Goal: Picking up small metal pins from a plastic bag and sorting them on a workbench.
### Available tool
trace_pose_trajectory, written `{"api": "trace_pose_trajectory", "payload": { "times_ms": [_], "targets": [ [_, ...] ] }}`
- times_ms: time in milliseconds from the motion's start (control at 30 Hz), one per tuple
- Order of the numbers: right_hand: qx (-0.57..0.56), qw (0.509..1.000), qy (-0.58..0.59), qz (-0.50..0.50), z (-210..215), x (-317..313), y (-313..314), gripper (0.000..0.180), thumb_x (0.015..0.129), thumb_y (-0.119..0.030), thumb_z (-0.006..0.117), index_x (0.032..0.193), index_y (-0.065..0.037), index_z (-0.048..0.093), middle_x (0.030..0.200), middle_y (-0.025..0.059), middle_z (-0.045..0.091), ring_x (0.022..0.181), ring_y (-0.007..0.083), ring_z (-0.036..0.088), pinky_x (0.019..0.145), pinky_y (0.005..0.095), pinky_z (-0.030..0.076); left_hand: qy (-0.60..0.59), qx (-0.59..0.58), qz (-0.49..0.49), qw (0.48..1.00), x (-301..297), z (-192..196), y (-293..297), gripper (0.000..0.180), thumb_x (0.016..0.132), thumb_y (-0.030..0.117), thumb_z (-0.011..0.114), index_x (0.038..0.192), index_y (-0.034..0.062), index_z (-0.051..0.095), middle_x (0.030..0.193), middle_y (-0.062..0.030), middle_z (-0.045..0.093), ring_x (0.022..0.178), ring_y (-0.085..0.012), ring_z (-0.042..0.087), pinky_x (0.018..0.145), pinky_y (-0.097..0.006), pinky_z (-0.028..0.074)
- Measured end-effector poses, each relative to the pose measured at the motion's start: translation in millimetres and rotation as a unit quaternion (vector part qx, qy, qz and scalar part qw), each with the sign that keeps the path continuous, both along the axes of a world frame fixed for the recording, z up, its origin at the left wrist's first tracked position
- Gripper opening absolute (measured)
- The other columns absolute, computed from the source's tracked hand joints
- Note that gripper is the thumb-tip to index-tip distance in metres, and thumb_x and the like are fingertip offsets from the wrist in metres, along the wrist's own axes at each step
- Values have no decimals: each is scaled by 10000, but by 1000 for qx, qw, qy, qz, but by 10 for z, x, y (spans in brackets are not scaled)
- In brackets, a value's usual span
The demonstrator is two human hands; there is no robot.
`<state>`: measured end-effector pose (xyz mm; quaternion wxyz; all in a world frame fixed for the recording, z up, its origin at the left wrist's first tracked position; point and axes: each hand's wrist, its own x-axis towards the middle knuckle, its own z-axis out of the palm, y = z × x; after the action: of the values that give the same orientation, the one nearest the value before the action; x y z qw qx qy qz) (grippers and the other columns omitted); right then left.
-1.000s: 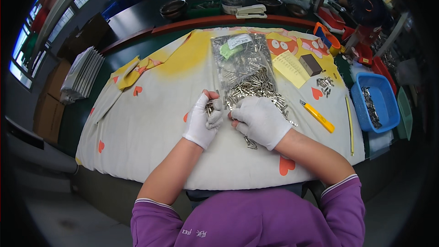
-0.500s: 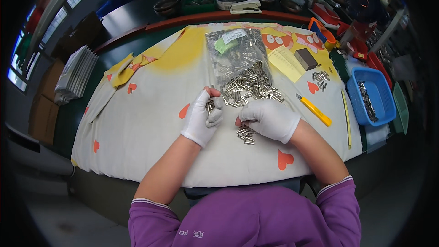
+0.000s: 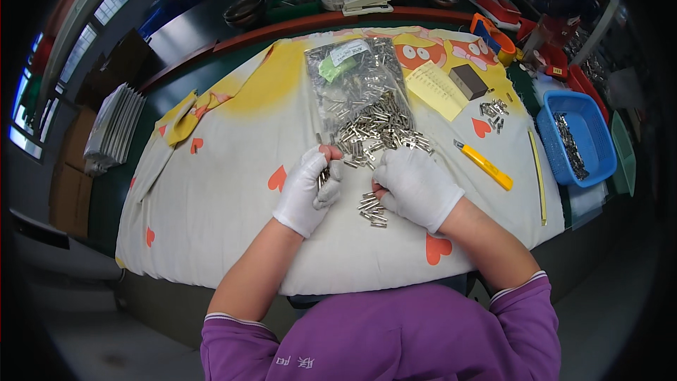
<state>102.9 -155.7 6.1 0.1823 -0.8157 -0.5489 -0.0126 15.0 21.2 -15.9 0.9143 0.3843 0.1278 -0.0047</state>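
Note:
My left hand [image 3: 307, 191], in a white glove with bare fingertips, is curled around several small metal parts; their silvery ends show between thumb and fingers. To its right, my gloved right hand [image 3: 417, 187] is closed, back of the hand up, its fingertips pinched together. Whatever those fingertips grip is hidden. Just beside them lies a small pile of metal parts [image 3: 371, 210] on the cloth. Beyond both hands, a larger heap of the same slim metal parts [image 3: 381, 123] spills from the mouth of a clear plastic bag [image 3: 337, 92].
A patterned cloth [image 3: 211, 219] covers the table. To the right lie a yellow utility knife [image 3: 484, 165], a yellow strip [image 3: 538, 176], a yellow paper [image 3: 434, 89], a dark block [image 3: 468, 82] and a blue basket [image 3: 580, 137] of metal parts. Stacked white trays [image 3: 115, 127] stand left.
My right hand has shifted slightly, turning its back more upward and uncovering more of the small pile. My left hand stays closed on its metal parts. The whole view has shifted a little.

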Motion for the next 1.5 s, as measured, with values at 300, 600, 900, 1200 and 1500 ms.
{"api": "trace_pose_trajectory", "payload": {
  "times_ms": [300, 600, 900, 1200, 1500],
  "targets": [
    [97, 990, 102, -32, 75, 26, -61, 76, 655, -80, 632, 698, -51, 575, 709, 114, 533, 727, 292, 533, 645, 386, 437, 67, 144, -57, 986, -22, 106, -134, 152, 891, 222, 531, 931, 79, 497, 636, 5, 476, 385, -47, 304, 357, -196, 231],
    [120, 987, 98, -31, 133, 7, -59, 84, 639, -51, 625, 696, -45, 564, 702, 116, 528, 724, 294, 522, 652, 378, 426, 99, 290, -108, 946, -49, 201, -212, 108, 834, 190, 554, 864, 99, 503, 617, 19, 487, 433, -30, 364, 382, -182, 256],
    [197, 974, 105, -27, 108, -1, -38, 157, 600, -48, 699, 691, -43, 571, 711, 101, 545, 715, 283, 537, 619, 371, 428, 85, 213, -51, 972, -65, 129, -221, 139, 847, 199, 564, 875, 80, 498, 637, 6, 498, 463, -39, 391, 400, -175, 278],
    [221, 972, 79, 6, 115, 38, -49, 166, 589, -37, 704, 697, -39, 578, 683, 95, 548, 663, 285, 536, 593, 369, 428, 82, 183, -84, 976, -72, 175, -249, 124, 862, 192, 544, 879, 90, 474, 642, 5, 497, 449, -44, 370, 392, -181, 271],
    [222, 968, 118, -10, 63, 40, -55, 100, 658, -65, 664, 720, -43, 589, 697, 101, 548, 698, 282, 536, 622, 369, 422, 63, 251, -104, 960, -83, 189, -251, 172, 896, 246, 520, 880, 81, 474, 631, -5, 502, 420, -45, 359, 383, -187, 270]
  ]
}}
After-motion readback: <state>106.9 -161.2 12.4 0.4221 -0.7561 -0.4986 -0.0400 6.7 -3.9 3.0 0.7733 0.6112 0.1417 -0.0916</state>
